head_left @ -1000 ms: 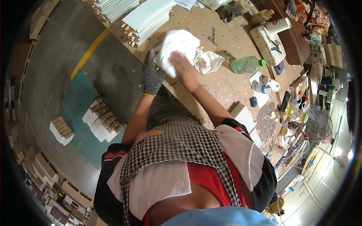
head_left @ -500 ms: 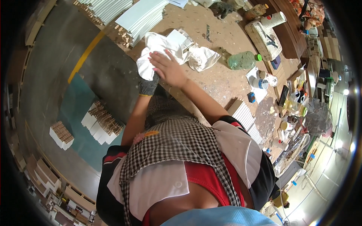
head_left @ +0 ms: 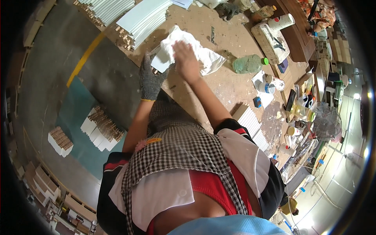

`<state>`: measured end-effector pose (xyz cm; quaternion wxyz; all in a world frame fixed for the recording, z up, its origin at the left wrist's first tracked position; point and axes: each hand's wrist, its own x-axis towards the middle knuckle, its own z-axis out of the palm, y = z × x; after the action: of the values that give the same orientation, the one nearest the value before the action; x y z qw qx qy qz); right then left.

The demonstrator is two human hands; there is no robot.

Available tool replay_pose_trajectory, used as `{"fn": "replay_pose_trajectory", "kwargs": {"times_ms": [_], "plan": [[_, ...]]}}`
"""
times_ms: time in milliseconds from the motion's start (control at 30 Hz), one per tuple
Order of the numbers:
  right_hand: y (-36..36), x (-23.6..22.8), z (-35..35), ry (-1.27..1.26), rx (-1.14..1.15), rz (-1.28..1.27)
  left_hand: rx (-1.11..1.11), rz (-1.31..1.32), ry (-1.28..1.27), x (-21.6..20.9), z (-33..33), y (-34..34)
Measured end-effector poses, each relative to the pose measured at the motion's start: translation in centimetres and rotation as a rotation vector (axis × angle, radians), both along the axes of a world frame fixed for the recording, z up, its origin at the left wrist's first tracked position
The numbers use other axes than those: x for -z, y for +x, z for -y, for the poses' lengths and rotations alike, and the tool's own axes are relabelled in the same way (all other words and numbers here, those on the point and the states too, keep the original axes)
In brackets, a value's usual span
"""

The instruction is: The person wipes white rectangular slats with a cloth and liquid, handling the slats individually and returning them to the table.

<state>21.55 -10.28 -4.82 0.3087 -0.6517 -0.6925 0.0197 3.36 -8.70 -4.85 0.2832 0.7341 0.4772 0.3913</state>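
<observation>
The gloved left hand (head_left: pixel 150 80) grips a white panel (head_left: pixel 161 60) while the right hand (head_left: pixel 186 58) presses flat, fingers released, on a white cloth (head_left: pixel 203 56) on the desk (head_left: pixel 231 35).

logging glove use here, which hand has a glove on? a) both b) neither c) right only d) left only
d: the left hand wears a dark grey knit glove and holds the edge of a white piece, while the bare right hand presses flat on the white cloth on the workbench.
</observation>
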Motion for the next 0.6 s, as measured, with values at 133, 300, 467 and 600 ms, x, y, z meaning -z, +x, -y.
{"fn": "replay_pose_trajectory", "kwargs": {"times_ms": [133, 300, 467, 600], "plan": [[-4.2, -3.0, 3.8, -0.131, -0.31, -0.058, -0.057, -0.066, -0.063, 0.1, -0.1, -0.2], [1.1, 0.3, 0.7, 0.003, 0.001, -0.007, -0.013, -0.016, 0.054, 0.5, 0.0, -0.1], [0.3, 2.3, 1.9, -0.003, -0.224, 0.142, 0.0, -0.043, -0.108, -0.5, -0.4, -0.6], [11.6, 3.1, -3.5, -0.166, 0.428, -0.14, 0.053, -0.029, 0.009, -2.9, -0.1, 0.1]]}}
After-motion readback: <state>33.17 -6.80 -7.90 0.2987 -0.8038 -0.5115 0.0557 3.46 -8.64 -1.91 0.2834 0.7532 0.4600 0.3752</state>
